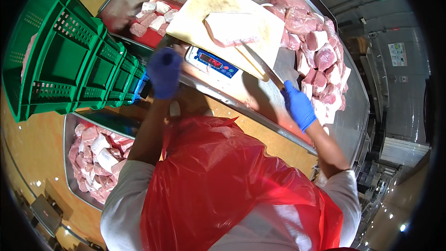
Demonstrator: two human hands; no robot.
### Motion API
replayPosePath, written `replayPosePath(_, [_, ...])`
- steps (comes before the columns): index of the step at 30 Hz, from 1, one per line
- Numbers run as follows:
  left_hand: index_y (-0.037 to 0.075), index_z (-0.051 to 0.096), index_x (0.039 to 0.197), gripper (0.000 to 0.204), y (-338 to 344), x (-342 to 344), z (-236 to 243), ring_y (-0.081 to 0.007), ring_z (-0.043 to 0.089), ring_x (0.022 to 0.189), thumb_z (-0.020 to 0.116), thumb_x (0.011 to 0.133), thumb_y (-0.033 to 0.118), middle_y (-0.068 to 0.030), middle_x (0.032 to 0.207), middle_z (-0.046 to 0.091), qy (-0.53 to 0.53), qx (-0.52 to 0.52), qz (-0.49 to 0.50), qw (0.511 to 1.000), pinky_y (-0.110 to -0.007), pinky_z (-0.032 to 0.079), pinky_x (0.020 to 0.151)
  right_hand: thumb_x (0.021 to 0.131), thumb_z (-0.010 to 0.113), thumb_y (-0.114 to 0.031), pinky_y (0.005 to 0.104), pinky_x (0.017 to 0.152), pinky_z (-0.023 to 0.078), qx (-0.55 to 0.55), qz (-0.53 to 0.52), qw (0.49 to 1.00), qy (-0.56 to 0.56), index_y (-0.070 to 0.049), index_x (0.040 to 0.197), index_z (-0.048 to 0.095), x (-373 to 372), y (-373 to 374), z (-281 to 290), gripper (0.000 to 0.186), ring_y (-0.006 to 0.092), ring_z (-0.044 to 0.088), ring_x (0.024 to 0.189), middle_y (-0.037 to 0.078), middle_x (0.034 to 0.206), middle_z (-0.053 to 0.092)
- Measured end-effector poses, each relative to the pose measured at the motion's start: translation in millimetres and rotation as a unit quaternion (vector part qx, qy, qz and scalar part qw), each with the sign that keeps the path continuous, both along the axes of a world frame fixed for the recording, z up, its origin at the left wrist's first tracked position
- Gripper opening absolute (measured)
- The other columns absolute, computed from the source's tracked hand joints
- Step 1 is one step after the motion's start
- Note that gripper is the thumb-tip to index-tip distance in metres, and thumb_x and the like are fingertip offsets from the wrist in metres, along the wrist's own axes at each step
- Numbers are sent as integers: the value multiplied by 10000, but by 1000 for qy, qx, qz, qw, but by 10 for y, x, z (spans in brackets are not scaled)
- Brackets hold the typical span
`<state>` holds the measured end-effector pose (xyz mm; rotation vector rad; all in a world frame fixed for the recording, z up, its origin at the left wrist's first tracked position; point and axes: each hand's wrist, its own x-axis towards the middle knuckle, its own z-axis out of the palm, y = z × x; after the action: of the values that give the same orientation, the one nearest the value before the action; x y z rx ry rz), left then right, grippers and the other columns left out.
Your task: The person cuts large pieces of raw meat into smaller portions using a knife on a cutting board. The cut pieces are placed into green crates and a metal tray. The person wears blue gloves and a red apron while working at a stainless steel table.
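Gripping the knife [265, 67], right hand [298, 104] could slip if that slab [232, 28] is slick; left hand [166, 74] blurs, grip I can't tell.

Pale notice [397, 55] on grey wall [408, 104]

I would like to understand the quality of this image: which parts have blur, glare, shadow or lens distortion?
Head view: the left grip is smeared, probably by motion, while the right grip looks sharper; head view: glare washes the meat slab nearly white; head view: a dark shadow falls on the steel table beside the cutting board; head view: the green crates look stretched near the black fisheye rim.
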<state>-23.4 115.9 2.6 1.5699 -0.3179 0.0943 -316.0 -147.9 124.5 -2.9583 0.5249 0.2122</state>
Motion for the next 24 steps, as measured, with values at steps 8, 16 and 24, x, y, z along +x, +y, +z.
replayPosePath(8, [28, 744, 842, 156, 2007, 1671, 2026, -155, 645, 725, 742, 840, 184, -88, 803, 737, -453, 19, 330, 828, -288, 508, 700, 883, 605, -26, 538, 619, 502, 156, -25, 960, -231, 33, 1076, 383, 1512, 1000, -216, 300, 499, 644, 751, 320, 789, 619])
replayPosePath(16, [43, 745, 1106, 266, 2541, 1866, 2033, -156, 697, 810, 672, 884, 171, -97, 942, 755, -349, 280, 366, 816, -292, 540, 746, 953, 485, -68, 561, 688, 534, 94, -98, 971, -199, 93, 1078, 389, 2757, 909, -376, 225, 514, 657, 769, 364, 786, 637])
replayPosePath(24, [29, 737, 1032, 190, 1060, 871, 1141, -187, 692, 795, 650, 869, -13, -102, 949, 728, -343, 156, 114, 919, -299, 553, 728, 973, 504, -127, 565, 706, 523, 72, -86, 991, -73, 26, 1115, 398, 1724, 1225, -530, 234, 505, 656, 800, 341, 832, 652])
